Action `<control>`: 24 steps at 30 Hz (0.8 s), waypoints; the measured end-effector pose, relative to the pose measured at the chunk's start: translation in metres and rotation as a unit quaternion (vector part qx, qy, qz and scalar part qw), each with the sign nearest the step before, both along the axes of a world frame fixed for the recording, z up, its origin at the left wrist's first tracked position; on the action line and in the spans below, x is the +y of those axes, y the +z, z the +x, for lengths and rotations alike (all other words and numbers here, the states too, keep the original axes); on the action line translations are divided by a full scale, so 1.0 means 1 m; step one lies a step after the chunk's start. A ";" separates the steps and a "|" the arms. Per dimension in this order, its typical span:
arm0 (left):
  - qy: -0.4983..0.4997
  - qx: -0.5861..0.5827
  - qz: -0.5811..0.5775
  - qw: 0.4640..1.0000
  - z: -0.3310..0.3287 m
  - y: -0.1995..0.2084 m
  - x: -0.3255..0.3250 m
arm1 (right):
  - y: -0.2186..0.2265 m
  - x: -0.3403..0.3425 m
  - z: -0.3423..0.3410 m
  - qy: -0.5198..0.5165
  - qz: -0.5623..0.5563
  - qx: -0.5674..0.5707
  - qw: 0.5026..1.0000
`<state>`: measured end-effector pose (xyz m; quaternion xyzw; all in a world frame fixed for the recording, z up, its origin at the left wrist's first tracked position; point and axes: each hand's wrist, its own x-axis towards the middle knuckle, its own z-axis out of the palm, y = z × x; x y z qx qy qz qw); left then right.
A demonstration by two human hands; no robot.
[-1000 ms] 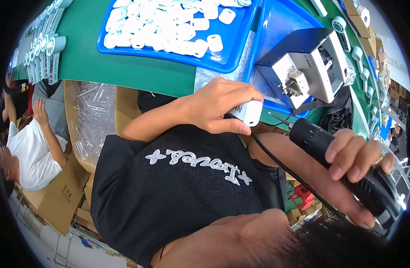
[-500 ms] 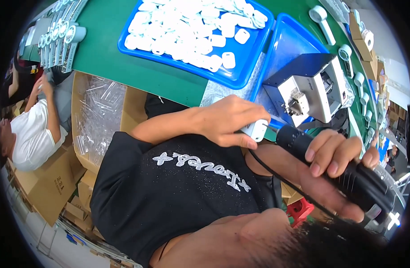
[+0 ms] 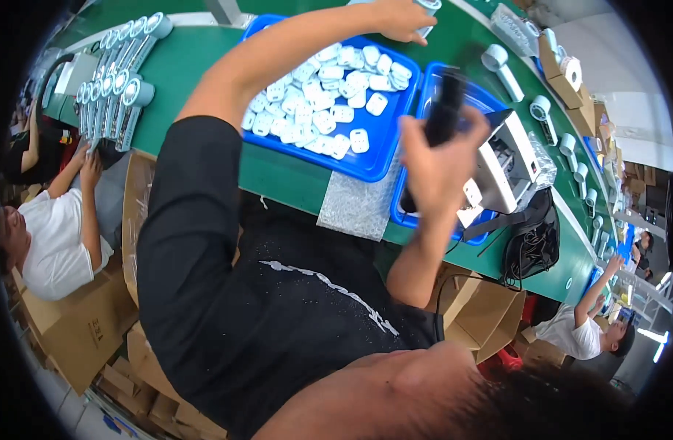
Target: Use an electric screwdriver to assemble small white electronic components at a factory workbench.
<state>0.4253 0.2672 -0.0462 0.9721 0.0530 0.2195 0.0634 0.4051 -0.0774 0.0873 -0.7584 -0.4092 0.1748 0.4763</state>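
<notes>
Black power screwdriver [image 3: 443, 110] gripped tight by right hand [image 3: 440, 165] fingers over blue tray [image 3: 366, 165]; pale fan part [image 3: 427, 7] pinched in left hand [image 3: 395, 16] at desk [image 3: 197, 81] far edge.

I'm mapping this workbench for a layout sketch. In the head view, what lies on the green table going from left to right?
Row of pale blue handheld units → blue tray of small white parts → right hand holding a black tool → white machine → black bundle of cable.
</notes>
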 end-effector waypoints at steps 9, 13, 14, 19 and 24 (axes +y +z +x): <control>0.117 -0.028 -0.128 0.984 -0.065 0.081 -0.040 | -0.058 0.075 -0.016 0.092 -0.200 -0.270 0.937; 0.369 -0.012 -0.020 0.929 -0.191 0.085 -0.057 | -0.069 0.086 -0.016 0.065 -0.233 -0.283 0.928; 0.307 -0.201 0.149 0.918 -0.246 0.079 -0.068 | -0.068 0.088 -0.021 0.078 -0.229 -0.279 0.929; 0.682 -0.081 0.233 0.688 -0.418 0.022 -0.153 | -0.077 0.087 -0.011 0.059 -0.237 -0.340 0.908; 0.715 -0.102 0.123 0.680 -0.516 -0.028 -0.206 | -0.029 0.068 -0.007 0.094 -0.134 -0.209 0.964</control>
